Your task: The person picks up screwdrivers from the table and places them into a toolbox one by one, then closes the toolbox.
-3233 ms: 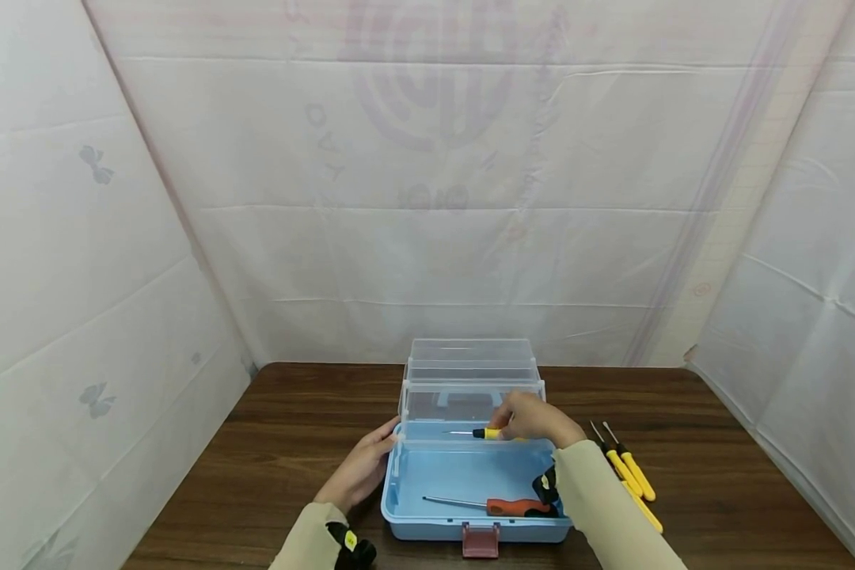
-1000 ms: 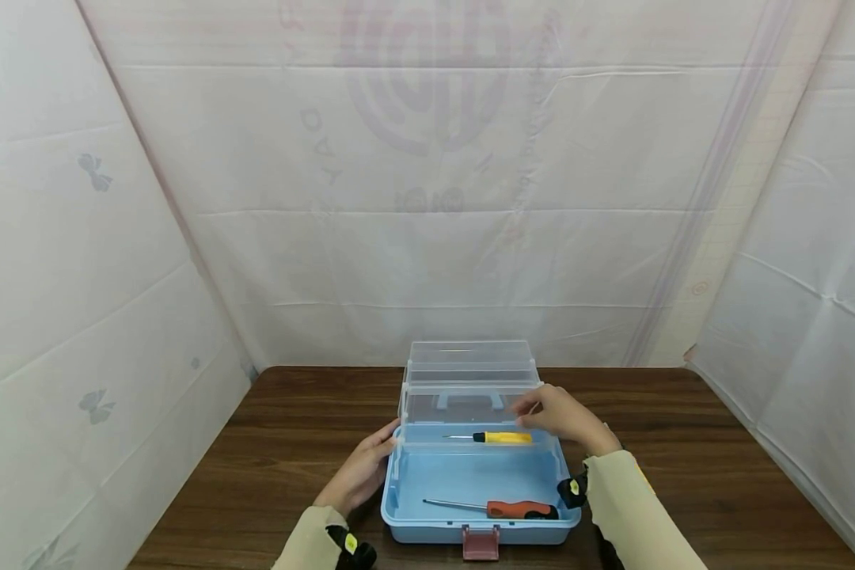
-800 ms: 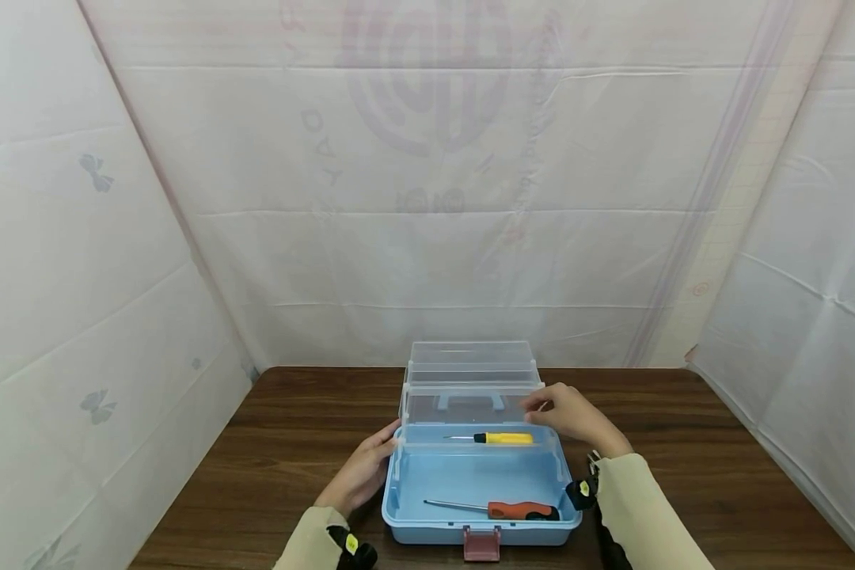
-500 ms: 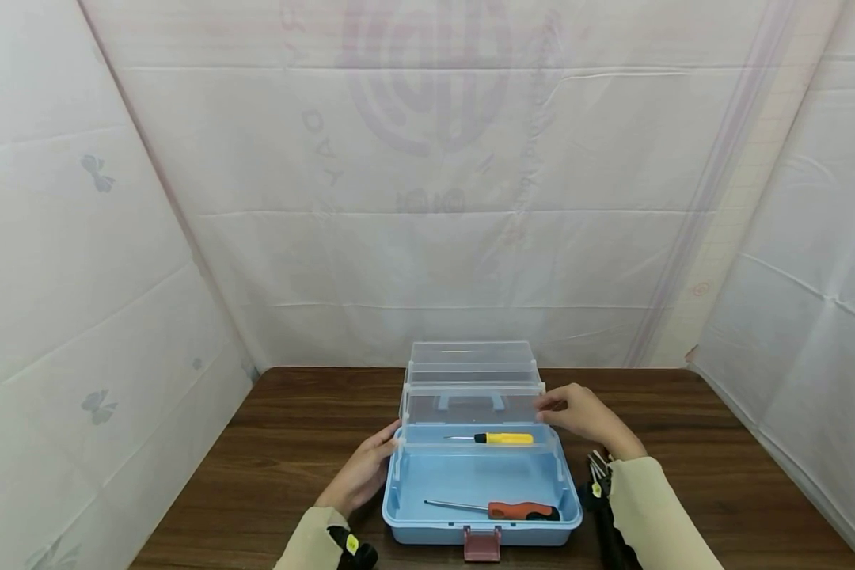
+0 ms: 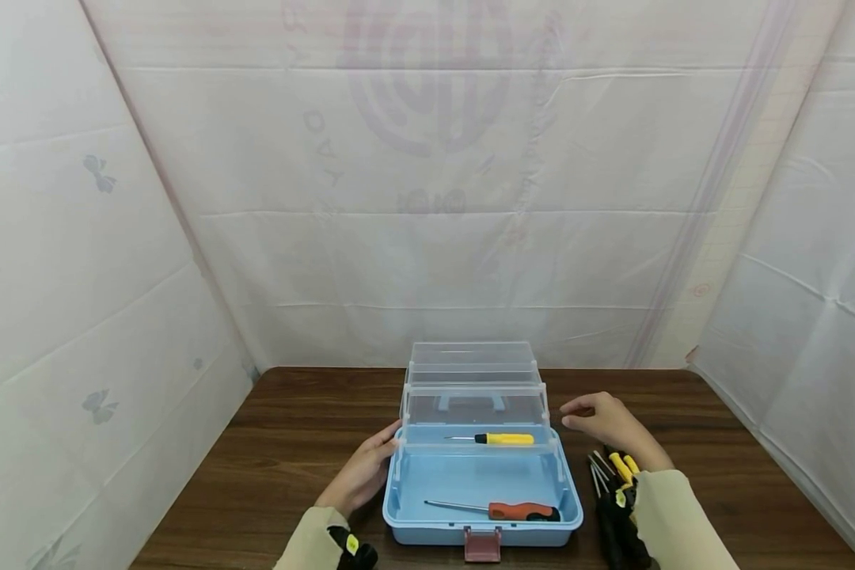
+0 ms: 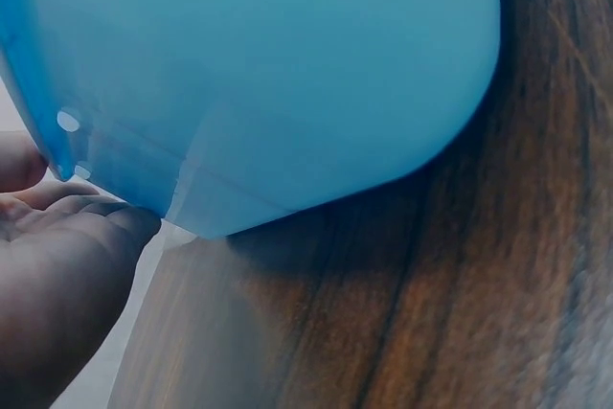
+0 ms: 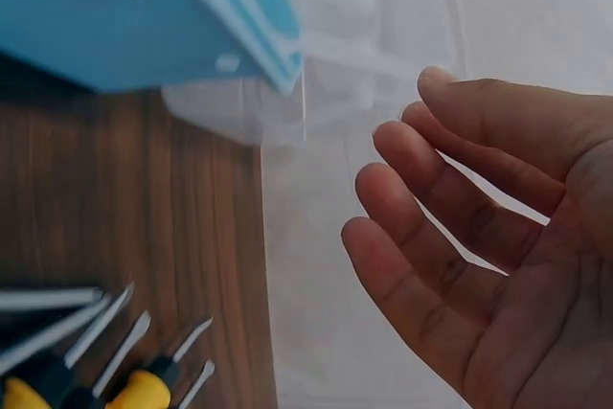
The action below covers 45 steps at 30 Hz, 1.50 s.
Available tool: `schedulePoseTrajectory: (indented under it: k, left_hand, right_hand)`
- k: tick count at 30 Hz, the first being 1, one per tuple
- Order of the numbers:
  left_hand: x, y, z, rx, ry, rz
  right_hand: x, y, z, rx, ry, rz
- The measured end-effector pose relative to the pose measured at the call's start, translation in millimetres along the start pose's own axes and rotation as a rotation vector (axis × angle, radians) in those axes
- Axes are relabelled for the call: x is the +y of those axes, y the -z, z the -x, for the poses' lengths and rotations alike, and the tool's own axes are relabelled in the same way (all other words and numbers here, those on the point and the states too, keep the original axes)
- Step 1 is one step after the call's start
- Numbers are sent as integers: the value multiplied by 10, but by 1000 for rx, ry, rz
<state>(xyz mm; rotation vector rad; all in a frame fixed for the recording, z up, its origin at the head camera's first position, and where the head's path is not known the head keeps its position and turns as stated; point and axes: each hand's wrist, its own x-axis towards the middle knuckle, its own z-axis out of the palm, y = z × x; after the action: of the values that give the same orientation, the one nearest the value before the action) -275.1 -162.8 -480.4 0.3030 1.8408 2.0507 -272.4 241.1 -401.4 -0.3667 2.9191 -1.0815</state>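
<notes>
A light blue toolbox (image 5: 406,532) stands with its clear lid (image 5: 470,352) raised at the back. Along its far left side my left hand (image 5: 363,473) grips the rim; in the left wrist view its fingers and thumb meet the box's corner. My right hand (image 5: 616,427) hovers right of the box, fingers loosely bent and holding nothing. A yellow screwdriver (image 5: 509,438) with a black collar lies at the back by the clear tray (image 5: 435,408). An orange-and-black screwdriver (image 5: 516,511) lies along the front of the blue bottom.
Several more screwdrivers (image 5: 621,469), some yellow-handled and some black, lie on the dark wood table (image 5: 292,427) right of the box, partly hidden by my right sleeve. A pink latch (image 5: 481,545) hangs at the box's front. White sheeting (image 5: 399,261) encloses the table.
My right hand has let go of the yellow screwdriver, which now lies at the back of the toolbox, and has drawn away to the right. My left hand stays at the rim.
</notes>
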Motion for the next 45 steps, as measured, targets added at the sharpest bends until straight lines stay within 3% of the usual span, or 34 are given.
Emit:
schedulePoseTrajectory:
  k: [15,21,25,45]
  left_hand:
    - [7,14,-8,5,-2,-2]
    - [-5,20,-12,0,-4,4]
    - [-11,27,-16,0,-7,5]
    - [-17,21,-7,-5,-13,12]
  right_hand:
    - [360,147,243,26,-78,-24]
    - [456,167,268,25,-128,20]
    - [541,163,290,15,-185,-2]
    - [921,117,364,-43,-314,-95]
